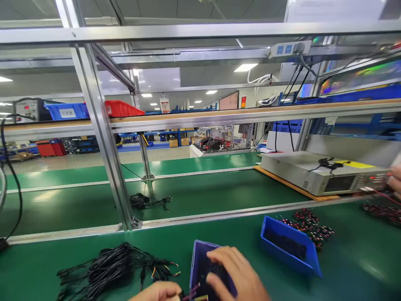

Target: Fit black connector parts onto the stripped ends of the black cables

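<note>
My right hand [236,271] reaches over a purple-blue bin [194,259] of dark small parts, thumb and fingers apart, with nothing visible between them. At the bottom edge, my left hand [159,291] has its fingers pressed together beside the bin's left side. Reddish wires [191,292] and a small yellowish piece [201,298] show next to its fingertips; what it grips is mostly cut off. To the left, a heap of black cables [109,265] with bare coloured ends lies on the green table [244,234].
A blue bin [313,255] of black parts stands right, beside small red-and-black parts [313,225]. Behind are a grey instrument [313,167], a metal post [106,138] and more black cables [145,201]. Another person's hand [395,179] is at the right edge.
</note>
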### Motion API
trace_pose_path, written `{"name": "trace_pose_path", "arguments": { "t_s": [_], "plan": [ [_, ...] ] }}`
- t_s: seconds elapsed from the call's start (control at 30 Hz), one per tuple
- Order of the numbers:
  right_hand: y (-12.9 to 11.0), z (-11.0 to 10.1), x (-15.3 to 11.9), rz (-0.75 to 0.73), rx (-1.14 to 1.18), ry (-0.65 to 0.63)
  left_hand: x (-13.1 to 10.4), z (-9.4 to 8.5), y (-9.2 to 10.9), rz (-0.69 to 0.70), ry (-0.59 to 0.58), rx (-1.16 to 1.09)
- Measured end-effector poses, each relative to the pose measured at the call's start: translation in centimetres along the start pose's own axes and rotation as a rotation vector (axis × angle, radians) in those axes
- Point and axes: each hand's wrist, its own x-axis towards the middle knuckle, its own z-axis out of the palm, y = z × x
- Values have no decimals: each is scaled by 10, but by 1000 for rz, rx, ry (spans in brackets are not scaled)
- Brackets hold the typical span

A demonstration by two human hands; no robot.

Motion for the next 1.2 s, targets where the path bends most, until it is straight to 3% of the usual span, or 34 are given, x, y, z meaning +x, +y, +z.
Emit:
{"name": "trace_pose_path", "arguments": {
  "t_s": [0.1, 0.3, 0.43, 0.6, 0.7, 0.8, 1.0, 1.2],
  "plan": [
    [14, 6, 16, 46, -192, -198, 17, 12, 5, 79, 50, -48],
    [7, 60, 23, -45, -197, -286, 58, 26, 20, 147, 277, -143],
    [9, 74, 17, -35, -160, -263, 74, 29, 26, 165, 201, -128],
    [16, 63, 11, 28, -124, -204, 90, 30, 14, 212, 139, -198],
    [18, 44, 11, 51, -30, -177, 98, 31, 2, 284, 213, -243],
    [18, 22, 15, 92, 209, -83, 99, 31, -3, 266, 268, -232],
    [14, -1, 23, 167, 388, 185, 85, 33, 16, 162, 328, -252],
    [8, 0, 25, 116, 373, 245, 79, 37, 28, 147, 366, -283]
  ]
}}
